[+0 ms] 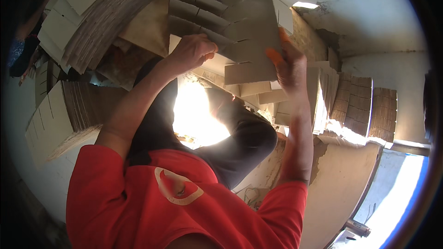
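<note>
My right hand point(291, 64) grips the right edge of a grey slotted cardboard sheet point(251, 27), thumb on its near face and fingers behind. The sheet stands tilted, with several slits along it. To its left, slotted cardboard strips point(182, 11) run in rows up to it; whether they are locked into its slits I cannot tell. Closed, with fingers curled, my left hand point(194, 51) is at the lowest strip, left of the sheet's lower part. Whatever its fingers hold is hidden.
Stacks of slotted cardboard stand at the upper left point(99, 16), at the left point(76, 108) and at the right point(360, 99). Bright sunlight glares on the floor point(196, 110) between my legs. A wall point(369, 23) rises at the upper right. A metal cylinder point(357, 227) lies at the lower right.
</note>
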{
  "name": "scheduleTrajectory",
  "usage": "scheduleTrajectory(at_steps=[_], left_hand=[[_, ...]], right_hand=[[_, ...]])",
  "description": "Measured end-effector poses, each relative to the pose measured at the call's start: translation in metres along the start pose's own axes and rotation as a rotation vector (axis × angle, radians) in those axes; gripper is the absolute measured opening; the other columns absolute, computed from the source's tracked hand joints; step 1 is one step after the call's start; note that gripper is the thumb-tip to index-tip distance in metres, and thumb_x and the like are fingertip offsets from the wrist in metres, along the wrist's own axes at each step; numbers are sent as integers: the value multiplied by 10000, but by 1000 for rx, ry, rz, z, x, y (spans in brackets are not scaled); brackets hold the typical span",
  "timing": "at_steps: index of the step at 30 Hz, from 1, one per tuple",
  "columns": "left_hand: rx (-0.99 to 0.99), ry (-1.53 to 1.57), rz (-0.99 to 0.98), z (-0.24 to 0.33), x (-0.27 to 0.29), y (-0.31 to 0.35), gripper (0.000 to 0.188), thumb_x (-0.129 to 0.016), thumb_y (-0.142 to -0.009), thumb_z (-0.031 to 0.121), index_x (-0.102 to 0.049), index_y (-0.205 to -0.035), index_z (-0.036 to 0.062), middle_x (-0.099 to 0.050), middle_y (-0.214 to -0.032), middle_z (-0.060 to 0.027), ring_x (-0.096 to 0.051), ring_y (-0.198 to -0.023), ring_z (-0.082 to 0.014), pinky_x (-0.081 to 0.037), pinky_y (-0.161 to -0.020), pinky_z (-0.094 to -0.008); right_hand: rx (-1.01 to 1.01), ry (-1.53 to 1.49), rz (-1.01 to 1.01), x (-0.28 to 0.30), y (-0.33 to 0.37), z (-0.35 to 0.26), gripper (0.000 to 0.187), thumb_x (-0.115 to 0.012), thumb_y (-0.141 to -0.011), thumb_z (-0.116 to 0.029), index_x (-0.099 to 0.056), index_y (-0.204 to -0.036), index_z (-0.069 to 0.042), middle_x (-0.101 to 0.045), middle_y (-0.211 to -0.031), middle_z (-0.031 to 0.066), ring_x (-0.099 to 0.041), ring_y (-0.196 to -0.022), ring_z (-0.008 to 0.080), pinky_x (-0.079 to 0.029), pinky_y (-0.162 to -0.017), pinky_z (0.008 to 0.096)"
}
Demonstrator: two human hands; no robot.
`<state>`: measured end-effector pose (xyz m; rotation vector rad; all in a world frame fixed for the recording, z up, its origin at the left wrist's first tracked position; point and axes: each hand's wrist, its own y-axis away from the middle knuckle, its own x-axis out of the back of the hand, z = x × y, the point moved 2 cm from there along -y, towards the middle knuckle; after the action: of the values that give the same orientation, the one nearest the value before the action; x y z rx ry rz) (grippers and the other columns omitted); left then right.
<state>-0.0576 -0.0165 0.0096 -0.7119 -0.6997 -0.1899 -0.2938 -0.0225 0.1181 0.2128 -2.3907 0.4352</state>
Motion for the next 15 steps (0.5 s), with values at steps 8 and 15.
scheduleTrajectory(at_steps=[8, 15], left_hand=[[22, 16, 9, -4, -2, -3, 130, -720, -712, 50, -681, -832, 20, -642, -740, -92, -605, -721, -249, -492, -631, -363], [30, -16, -23, -5, -2, -3, 182, -726, -704, 42, -677, -877, 13, -652, -780, -98, -605, -744, -257, -494, -656, -366]], right_hand=[[-50, 152, -357, -44, -6, 1, 577, -635, -826, -44, -383, -1327, 90, -622, -776, 215, -616, -665, 303, -496, -636, 323], [-28, 592, -444, -80, 10, 4, 705, -709, -796, -163, -355, -1362, 63, -650, -823, 208, -648, -792, 370, -503, -689, 434]])
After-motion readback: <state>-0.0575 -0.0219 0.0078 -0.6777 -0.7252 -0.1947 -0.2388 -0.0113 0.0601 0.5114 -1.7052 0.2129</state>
